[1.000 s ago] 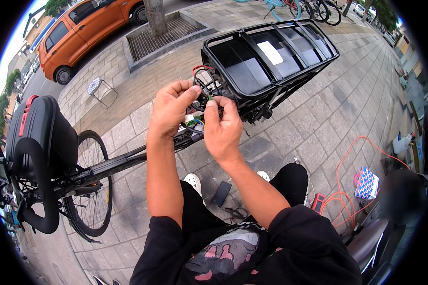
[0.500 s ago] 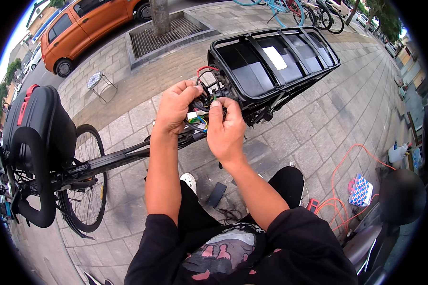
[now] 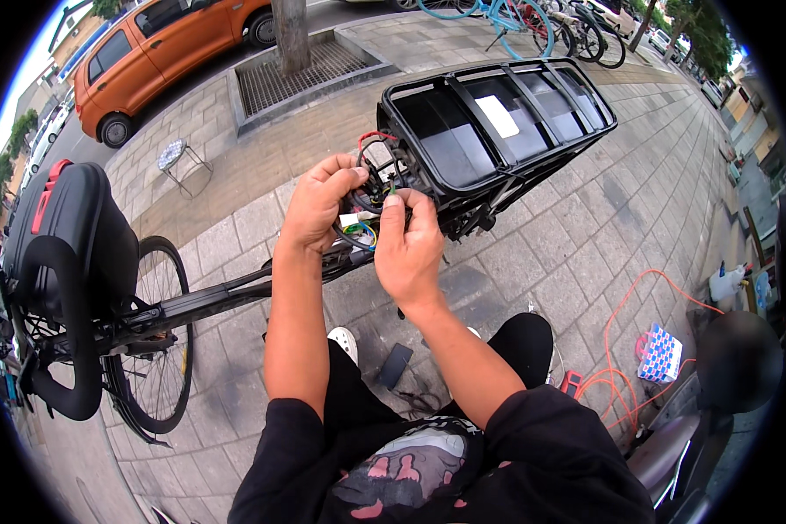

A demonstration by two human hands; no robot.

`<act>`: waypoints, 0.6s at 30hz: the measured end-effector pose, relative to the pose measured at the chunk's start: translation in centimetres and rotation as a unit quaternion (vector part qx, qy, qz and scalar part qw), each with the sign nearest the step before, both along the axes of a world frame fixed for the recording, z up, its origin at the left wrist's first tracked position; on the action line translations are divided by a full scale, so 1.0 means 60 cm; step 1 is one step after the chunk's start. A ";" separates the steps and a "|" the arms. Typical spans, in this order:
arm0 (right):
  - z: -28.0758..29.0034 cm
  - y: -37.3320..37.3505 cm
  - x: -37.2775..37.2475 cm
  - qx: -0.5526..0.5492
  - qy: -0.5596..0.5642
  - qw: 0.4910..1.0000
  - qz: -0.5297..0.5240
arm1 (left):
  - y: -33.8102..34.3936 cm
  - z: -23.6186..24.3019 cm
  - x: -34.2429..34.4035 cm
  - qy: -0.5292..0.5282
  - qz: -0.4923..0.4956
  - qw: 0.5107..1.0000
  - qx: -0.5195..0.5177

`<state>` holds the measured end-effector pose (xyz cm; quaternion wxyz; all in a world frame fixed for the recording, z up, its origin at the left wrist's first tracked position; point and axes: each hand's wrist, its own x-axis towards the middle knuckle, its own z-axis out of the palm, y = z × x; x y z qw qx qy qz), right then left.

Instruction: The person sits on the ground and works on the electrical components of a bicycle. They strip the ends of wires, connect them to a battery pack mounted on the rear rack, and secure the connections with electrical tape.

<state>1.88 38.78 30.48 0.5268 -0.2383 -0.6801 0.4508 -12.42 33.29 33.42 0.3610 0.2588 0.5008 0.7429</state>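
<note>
A tangle of black cables [image 3: 375,185] sits at the front end of the black rear rack [image 3: 452,185] on a black bicycle [image 3: 208,299]. My left hand [image 3: 313,210] is closed, thumb and forefinger pinching a black cable at the tangle's left side. Close beside it, my right hand [image 3: 408,249] is closed too, its thumb and forefinger pinched on a thin wire with a green end [image 3: 393,189]. A red wire [image 3: 374,135] loops above the tangle. Below my fingers show a white connector [image 3: 348,220] and a blue-and-yellow wire loop [image 3: 373,236].
A black case [image 3: 83,236] with a red handle is mounted at the bicycle's front. On the paving lie a dark flat box [image 3: 395,365], an orange cord [image 3: 610,336] and a blue, white and red checked box [image 3: 661,354]. A small stool [image 3: 173,155] stands beyond the bicycle.
The view has shifted slightly, so the rack and my hands sit a little lower and further left. Both hands keep nearly the same pinch on the wires.
</note>
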 end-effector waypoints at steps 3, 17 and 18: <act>-0.001 0.001 0.000 -0.018 -0.002 1.000 0.010 | -0.001 0.000 -0.001 -0.004 -0.003 1.000 0.003; 0.005 0.002 0.000 -0.024 0.010 0.999 0.026 | 0.005 0.013 -0.003 -0.002 -0.024 1.000 0.014; 0.004 0.002 0.001 -0.029 0.008 0.999 0.030 | 0.006 0.018 0.000 0.001 -0.022 1.000 0.012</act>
